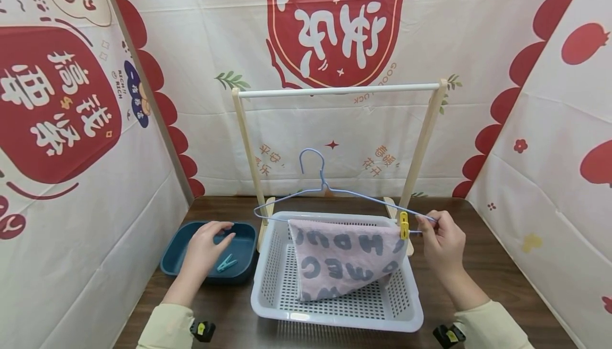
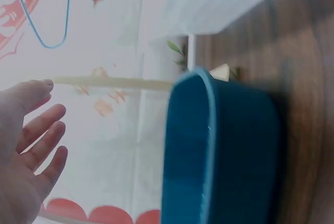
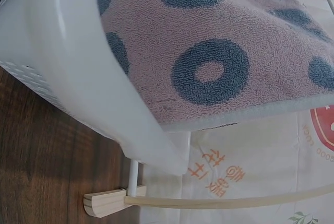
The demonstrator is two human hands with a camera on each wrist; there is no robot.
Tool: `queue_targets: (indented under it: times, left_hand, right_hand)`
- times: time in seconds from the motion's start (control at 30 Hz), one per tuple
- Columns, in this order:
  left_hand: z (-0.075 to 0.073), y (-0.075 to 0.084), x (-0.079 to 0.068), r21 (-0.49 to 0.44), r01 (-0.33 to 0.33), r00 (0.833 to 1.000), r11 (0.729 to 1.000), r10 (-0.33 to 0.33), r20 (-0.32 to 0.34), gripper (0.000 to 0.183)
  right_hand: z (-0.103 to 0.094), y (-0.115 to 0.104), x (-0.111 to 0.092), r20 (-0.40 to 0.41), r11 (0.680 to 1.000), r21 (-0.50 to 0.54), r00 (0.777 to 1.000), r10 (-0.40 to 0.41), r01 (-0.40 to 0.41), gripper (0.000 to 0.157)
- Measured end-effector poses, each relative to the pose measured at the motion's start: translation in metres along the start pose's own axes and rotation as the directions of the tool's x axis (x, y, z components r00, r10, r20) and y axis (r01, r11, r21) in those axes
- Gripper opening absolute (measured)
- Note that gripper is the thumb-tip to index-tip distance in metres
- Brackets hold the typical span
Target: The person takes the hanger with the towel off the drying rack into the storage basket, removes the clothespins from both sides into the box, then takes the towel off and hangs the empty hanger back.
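My right hand [image 1: 444,240] pinches the right end of a blue wire hanger [image 1: 354,194], which is held up over a white basket [image 1: 274,306]. A pink towel [image 1: 344,258] with grey letters hangs over the hanger's lower bar, its bottom reaching into the basket. Near its right end, a yellow clothespin [image 1: 404,225] clips the towel to the bar. Over the blue tub [image 1: 174,253], my left hand [image 1: 205,245] has its thumb and fingers apart with nothing between them. A teal clothespin [image 1: 227,263] lies in that tub. In the right wrist view the towel [image 3: 151,57] rises behind the basket rim.
Behind the basket stands a rack with a white rail [image 1: 339,91] and wooden posts [image 1: 423,142]. All of it is on a dark wooden table [image 1: 497,285]. Printed cloth [image 1: 191,46] encloses the back and sides.
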State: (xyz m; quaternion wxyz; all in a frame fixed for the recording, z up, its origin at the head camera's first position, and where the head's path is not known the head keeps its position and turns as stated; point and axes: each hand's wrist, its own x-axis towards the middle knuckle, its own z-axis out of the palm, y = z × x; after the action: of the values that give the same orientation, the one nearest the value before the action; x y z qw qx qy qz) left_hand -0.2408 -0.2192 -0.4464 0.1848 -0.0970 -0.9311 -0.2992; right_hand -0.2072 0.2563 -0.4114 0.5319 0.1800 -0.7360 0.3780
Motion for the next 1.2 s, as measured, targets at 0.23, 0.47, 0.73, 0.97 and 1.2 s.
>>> queue_targets:
  times: [0.23, 0.47, 0.73, 0.97, 1.2]
  left_hand:
    - [-0.005, 0.029, -0.001, -0.128, 0.007, 1.0, 0.992, -0.005, 0.011, 0.029]
    - [-0.005, 0.054, 0.001, -0.255, 0.109, 0.99, 0.961, -0.081, 0.118, 0.028]
    - [-0.002, 0.075, -0.001, -0.417, 0.226, 0.965, 0.88, -0.145, 0.217, 0.029]
    - [0.003, 0.086, 0.001, -0.512, 0.239, 0.965, 0.825, -0.141, 0.223, 0.033]
    - [0.008, 0.096, 0.0, -0.559, 0.253, 0.964, 0.79, -0.155, 0.216, 0.026]
  right_hand:
    - [0.0, 0.0, 0.001, -0.033, 0.999, 0.036, 0.999, -0.02, 0.021, 0.048]
    - [0.001, 0.002, 0.001, -0.072, 0.998, 0.055, 0.997, -0.019, 0.023, 0.05]
    - [0.002, -0.003, 0.0, -0.092, 0.991, 0.131, 0.996, 0.011, 0.001, 0.047]
    - [0.002, -0.019, 0.006, -0.09, 0.982, 0.191, 0.995, 0.03, -0.013, 0.041]
    - [0.004, -0.022, 0.006, -0.074, 0.979, 0.202, 0.996, 0.048, -0.032, 0.034]
